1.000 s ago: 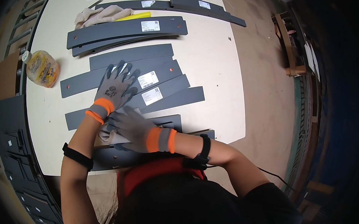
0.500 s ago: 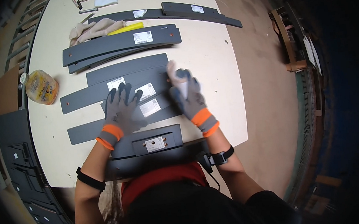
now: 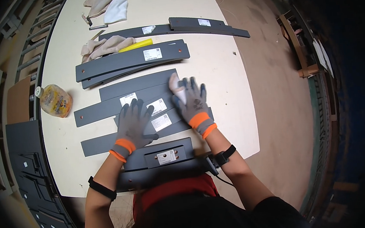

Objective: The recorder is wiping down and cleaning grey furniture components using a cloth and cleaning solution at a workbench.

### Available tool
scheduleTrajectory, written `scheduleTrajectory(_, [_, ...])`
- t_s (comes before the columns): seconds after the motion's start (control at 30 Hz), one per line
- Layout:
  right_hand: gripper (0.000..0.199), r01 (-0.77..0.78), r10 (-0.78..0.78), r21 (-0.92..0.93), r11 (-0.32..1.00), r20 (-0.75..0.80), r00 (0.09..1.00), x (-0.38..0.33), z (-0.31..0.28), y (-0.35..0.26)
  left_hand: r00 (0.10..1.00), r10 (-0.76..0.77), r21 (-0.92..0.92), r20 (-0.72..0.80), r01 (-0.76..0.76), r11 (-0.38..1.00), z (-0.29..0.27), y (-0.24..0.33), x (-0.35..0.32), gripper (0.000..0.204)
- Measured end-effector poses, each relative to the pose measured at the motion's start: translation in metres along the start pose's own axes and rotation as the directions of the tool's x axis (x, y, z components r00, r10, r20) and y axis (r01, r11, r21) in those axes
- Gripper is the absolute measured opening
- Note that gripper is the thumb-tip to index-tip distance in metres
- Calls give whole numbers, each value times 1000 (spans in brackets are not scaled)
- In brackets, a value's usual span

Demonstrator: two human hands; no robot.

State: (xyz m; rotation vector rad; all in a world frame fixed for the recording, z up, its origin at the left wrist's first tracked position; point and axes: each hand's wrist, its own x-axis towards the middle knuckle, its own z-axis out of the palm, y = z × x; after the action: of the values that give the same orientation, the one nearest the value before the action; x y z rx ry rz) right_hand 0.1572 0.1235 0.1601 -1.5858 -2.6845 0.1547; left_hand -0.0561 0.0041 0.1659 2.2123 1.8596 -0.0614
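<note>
My left hand (image 3: 134, 126), in a grey glove with an orange cuff, lies with fingers spread on several overlapping dark grey curved boards (image 3: 93, 114). White labels (image 3: 161, 122) show beside its fingers. At the boards' right end is my right hand (image 3: 193, 102), gloved the same way, fingers stretched out. A pale cloth (image 3: 175, 83) sticks out at its thumb side, pressed against the boards; how much of it lies under the palm is hidden. Closer to my body lie another grey board (image 3: 133, 160) and a short labelled grey piece with holes (image 3: 181, 153).
Beyond my hands lies a stack of grey boards (image 3: 113, 66), with a yellow object (image 3: 136, 45) and a beige cloth (image 3: 109, 45) behind it. A capped plastic jug (image 3: 55, 101) stands at the left table edge. Farther off are longer boards (image 3: 196, 22) and a white cloth (image 3: 116, 11).
The view has shifted, so the table sits lower in it. My right hand with the cloth has moved slightly away and left over the boards, its fingers straighter. My left hand stays on the boards.
</note>
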Motion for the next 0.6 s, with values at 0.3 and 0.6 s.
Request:
scheduleTrajectory(0.3, [57,81,-80,-2,997,128,989,23,-12,-12,996,8,-34,-88,-11,999,-9,2,1,93])
scheduleTrajectory(0.6, [53,118,-105,-120,986,108,989,26,-13,-14,1000,21,-34,-13,-21,999,-11,0,-1,100])
